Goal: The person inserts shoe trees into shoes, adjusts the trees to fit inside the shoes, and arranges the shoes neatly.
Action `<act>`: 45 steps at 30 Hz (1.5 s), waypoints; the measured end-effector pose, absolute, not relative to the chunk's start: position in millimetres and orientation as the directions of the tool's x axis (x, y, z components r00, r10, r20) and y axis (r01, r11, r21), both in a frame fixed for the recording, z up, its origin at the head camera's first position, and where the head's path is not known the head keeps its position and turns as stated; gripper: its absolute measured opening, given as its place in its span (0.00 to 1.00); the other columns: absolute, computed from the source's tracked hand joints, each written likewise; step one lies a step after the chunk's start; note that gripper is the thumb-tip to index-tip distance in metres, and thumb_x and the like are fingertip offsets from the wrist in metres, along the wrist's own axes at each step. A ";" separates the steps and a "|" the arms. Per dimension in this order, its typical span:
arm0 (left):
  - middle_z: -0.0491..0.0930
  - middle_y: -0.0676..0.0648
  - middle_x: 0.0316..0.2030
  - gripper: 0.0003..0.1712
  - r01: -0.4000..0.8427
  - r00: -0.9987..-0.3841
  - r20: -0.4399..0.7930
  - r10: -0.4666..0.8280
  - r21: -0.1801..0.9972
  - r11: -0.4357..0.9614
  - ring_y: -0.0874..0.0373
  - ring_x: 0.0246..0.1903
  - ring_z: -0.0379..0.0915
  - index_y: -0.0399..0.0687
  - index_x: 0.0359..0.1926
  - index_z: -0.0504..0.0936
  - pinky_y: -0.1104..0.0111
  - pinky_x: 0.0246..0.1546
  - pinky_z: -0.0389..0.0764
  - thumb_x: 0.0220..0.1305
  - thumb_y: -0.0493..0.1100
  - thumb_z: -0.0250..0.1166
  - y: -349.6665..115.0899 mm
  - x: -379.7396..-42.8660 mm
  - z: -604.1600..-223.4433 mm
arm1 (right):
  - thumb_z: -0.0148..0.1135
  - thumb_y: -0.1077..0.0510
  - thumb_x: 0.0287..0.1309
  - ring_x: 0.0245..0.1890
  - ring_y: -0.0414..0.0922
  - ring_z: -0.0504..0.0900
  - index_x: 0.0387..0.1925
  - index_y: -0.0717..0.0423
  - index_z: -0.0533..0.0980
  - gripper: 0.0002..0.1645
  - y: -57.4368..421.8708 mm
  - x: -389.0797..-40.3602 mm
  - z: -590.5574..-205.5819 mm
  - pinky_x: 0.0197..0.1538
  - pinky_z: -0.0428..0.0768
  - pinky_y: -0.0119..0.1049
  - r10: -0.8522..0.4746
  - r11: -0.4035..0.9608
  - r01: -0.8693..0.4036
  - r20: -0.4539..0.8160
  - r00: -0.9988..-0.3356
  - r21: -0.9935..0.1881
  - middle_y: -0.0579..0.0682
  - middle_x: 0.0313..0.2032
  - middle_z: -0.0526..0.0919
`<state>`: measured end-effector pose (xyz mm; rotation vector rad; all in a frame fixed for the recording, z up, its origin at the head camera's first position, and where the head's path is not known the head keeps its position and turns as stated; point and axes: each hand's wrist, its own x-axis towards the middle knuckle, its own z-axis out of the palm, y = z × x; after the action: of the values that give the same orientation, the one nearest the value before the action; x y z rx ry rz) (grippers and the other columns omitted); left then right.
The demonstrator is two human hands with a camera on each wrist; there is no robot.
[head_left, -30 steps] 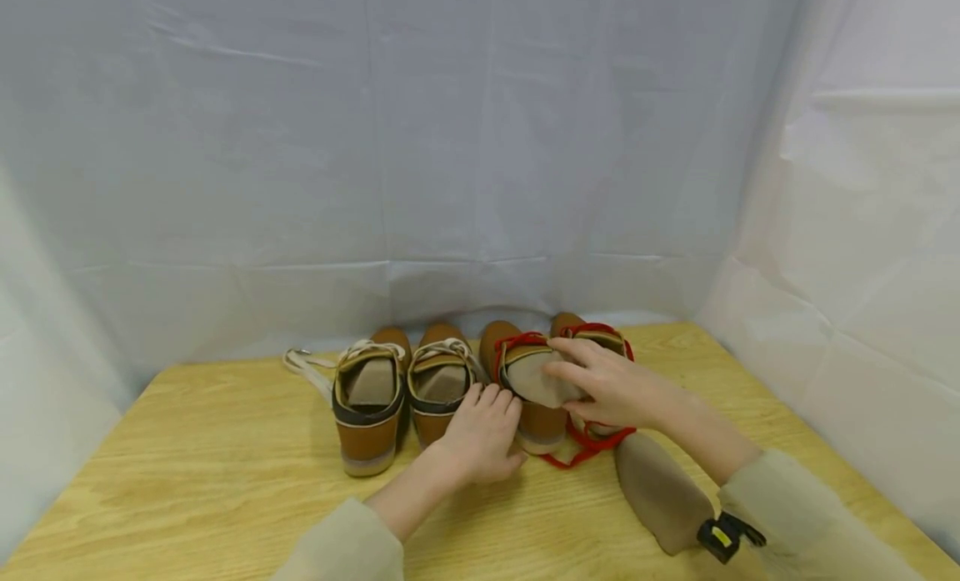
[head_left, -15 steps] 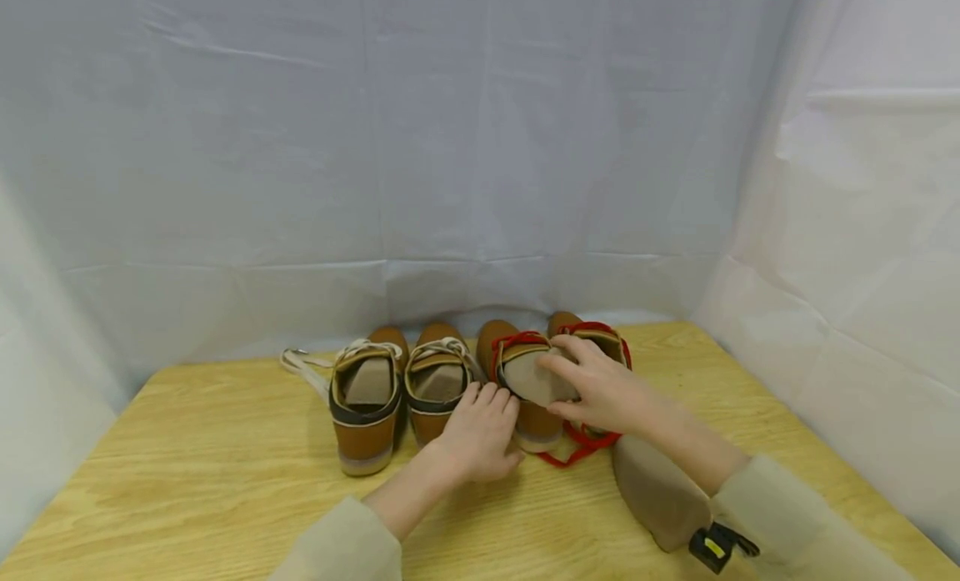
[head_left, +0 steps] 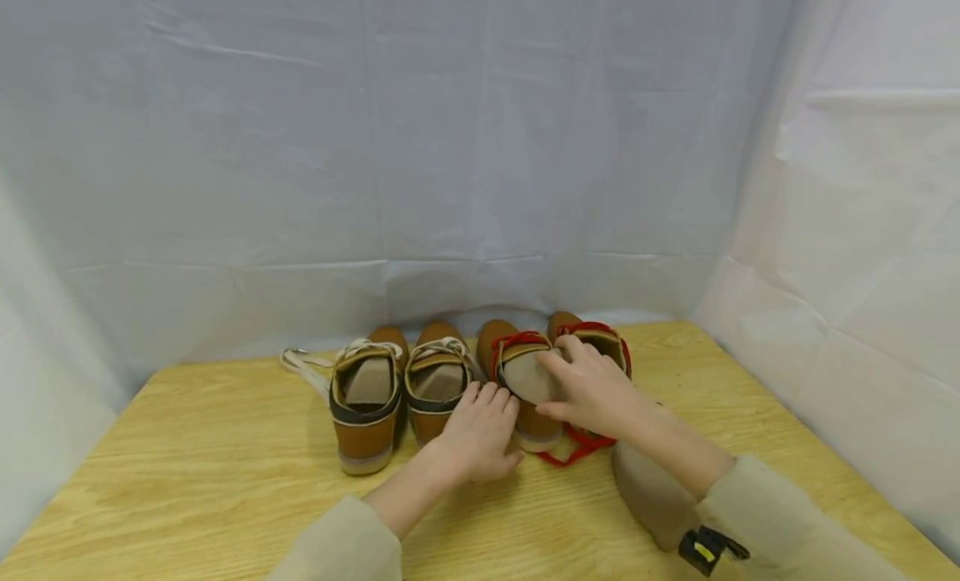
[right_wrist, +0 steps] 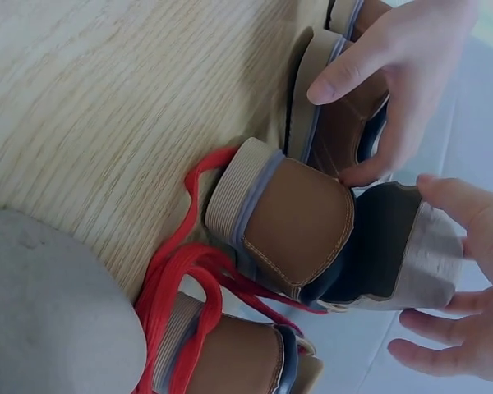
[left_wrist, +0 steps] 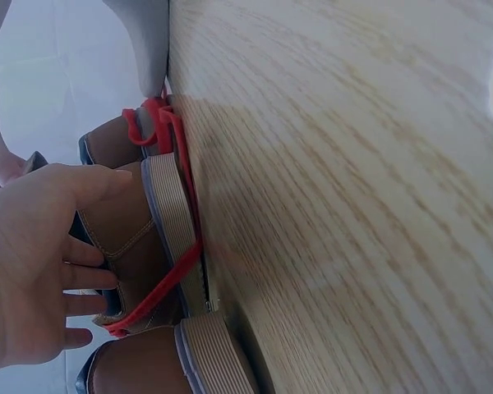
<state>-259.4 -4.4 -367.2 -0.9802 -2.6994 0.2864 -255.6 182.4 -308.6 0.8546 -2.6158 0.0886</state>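
My right hand (head_left: 596, 389) holds a greyish-beige insole (head_left: 527, 376) by its edges, thumb on the near side and fingers on the far side. The insole's front end is hidden inside a brown shoe with red laces (head_left: 537, 428); its heel end sticks up out of the opening, dark underside (right_wrist: 382, 238) showing in the right wrist view. My left hand (head_left: 480, 438) lies at this shoe's left side with loosely bent fingers, its fingertips right at the collar. A second insole (head_left: 651, 489) lies on the table under my right forearm.
Another red-laced shoe (head_left: 613, 348) stands to the right, partly behind my hand. Two brown shoes with cream laces, the left shoe (head_left: 366, 439) and the right shoe (head_left: 435, 427), stand to the left. Loose red lace (head_left: 573, 453) trails on the wooden table (head_left: 225, 464). A grey sheet (head_left: 427, 147) hangs behind.
My right hand has shifted slightly left and its fingers have slid along the insole. The insole's heel end sits a little farther left and forward. My left hand stays almost still.
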 end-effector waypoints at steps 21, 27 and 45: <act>0.70 0.47 0.52 0.35 0.598 -0.749 0.137 0.648 -0.280 0.751 0.50 0.55 0.60 0.46 0.56 0.72 0.56 0.59 0.58 0.57 0.65 0.58 -5.0 -260.3 -367.3 | 0.75 0.46 0.40 0.42 0.59 0.76 0.48 0.53 0.73 0.33 167.9 -261.9 -311.8 0.35 0.76 0.54 -0.502 0.860 -0.494 0.389 -0.772 0.129 0.64 0.50 0.71; 0.67 0.47 0.57 0.38 0.618 -0.754 0.005 0.656 -0.332 0.713 0.50 0.60 0.56 0.50 0.59 0.72 0.55 0.62 0.55 0.57 0.70 0.53 -0.6 -255.2 -378.8 | 0.75 0.46 0.40 0.42 0.59 0.76 0.47 0.53 0.74 0.32 169.6 -263.4 -315.0 0.34 0.76 0.53 -0.501 0.858 -0.501 0.399 -0.768 0.115 0.64 0.50 0.71; 0.67 0.45 0.59 0.44 0.621 -0.748 0.088 0.658 -0.255 0.741 0.51 0.60 0.58 0.42 0.64 0.65 0.55 0.62 0.56 0.58 0.70 0.52 -4.7 -256.4 -370.3 | 0.73 0.45 0.42 0.41 0.57 0.76 0.48 0.52 0.74 0.32 173.8 -265.0 -313.5 0.37 0.76 0.53 -0.543 0.831 -0.539 0.405 -0.735 0.137 0.63 0.49 0.71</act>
<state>-256.4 -4.7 -370.3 -1.0255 -2.7680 0.3128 -265.0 173.8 -313.5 0.8038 -2.5772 -0.0140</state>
